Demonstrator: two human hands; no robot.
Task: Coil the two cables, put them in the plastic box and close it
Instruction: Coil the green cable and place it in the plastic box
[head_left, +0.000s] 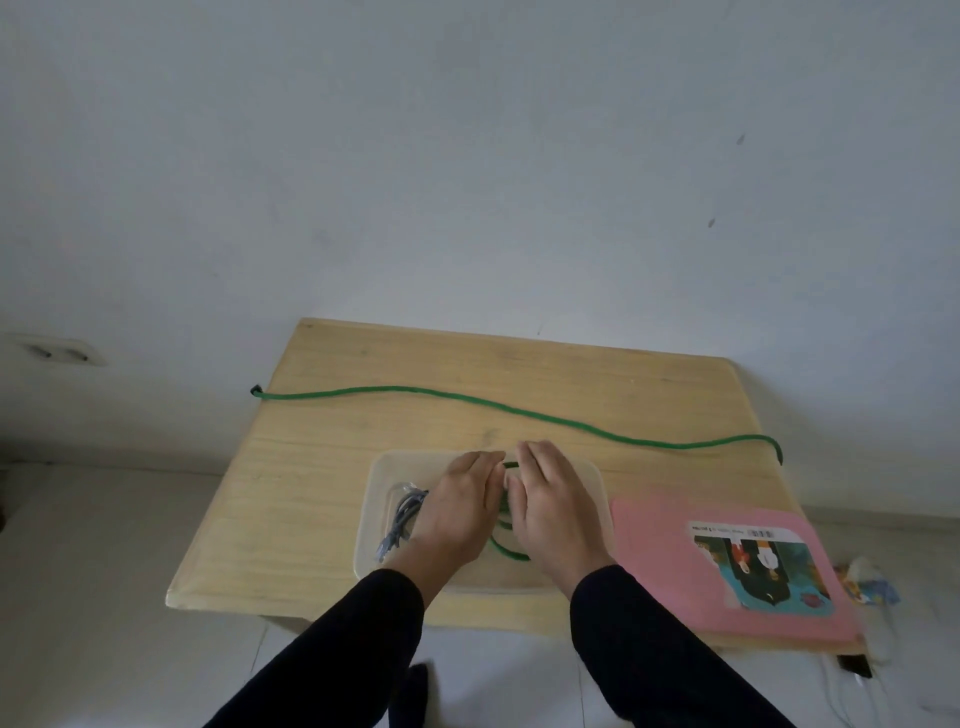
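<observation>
My left hand (462, 512) and right hand (553, 506) lie flat, fingers straight, pressing green cable (511, 552) loops into the plastic box (592, 480) beside the coiled blue cable (402, 514). Most green cable trails across the table (322, 467). I should wind loops small, hold them down, and feed in slack gradually.

both hands (511, 506) over plastic box (592, 480), green cable (519, 413) trailing across table (322, 493).

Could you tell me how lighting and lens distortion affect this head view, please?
Head view: dim, flat light, no glare; wide-angle bending bows the table edges; the green cable stays crisp; the clear plastic box is faint beneath the left hand and right hand.
</observation>
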